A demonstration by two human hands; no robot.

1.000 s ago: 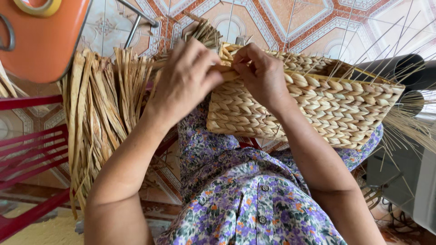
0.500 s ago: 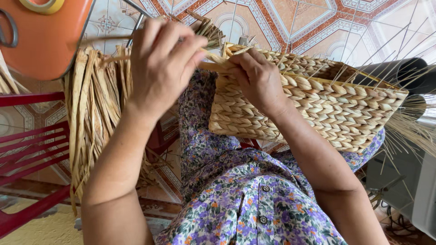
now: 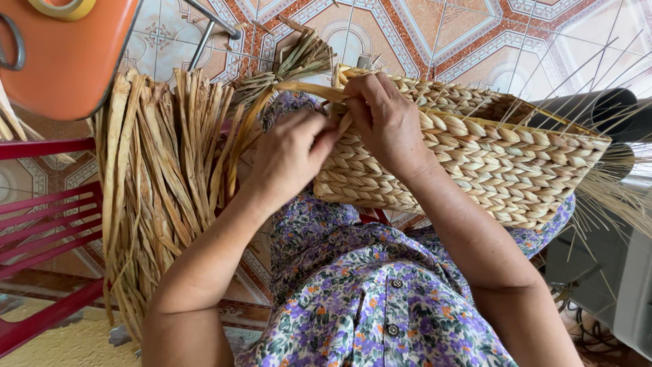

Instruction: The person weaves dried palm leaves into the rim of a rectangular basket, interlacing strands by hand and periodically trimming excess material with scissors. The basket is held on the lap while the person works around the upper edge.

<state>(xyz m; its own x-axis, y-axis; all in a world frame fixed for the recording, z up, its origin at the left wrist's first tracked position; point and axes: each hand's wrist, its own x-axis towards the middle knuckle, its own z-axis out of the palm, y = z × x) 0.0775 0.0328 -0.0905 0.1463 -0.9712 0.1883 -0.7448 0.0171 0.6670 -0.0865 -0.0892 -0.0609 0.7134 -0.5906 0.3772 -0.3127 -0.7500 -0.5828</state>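
Both hands' grip (image 3: 339, 132) pinches a straw strand (image 3: 299, 88) at the woven basket (image 3: 489, 156), lying long leftward-to-right.

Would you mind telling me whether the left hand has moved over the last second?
Yes. The left hand dropped from above the basket rim to its near corner.

Left hand (image 3: 288, 153): raised in front of the torso, back turned to the camera, fingers curled inward and pinched together at the tips. Left forearm: bare, angled up from the lower left. Right hand (image 3: 384, 119): set just above and beside the left, knuckles bent, fingers closed downward. Right forearm: bare, extended from the lower right.
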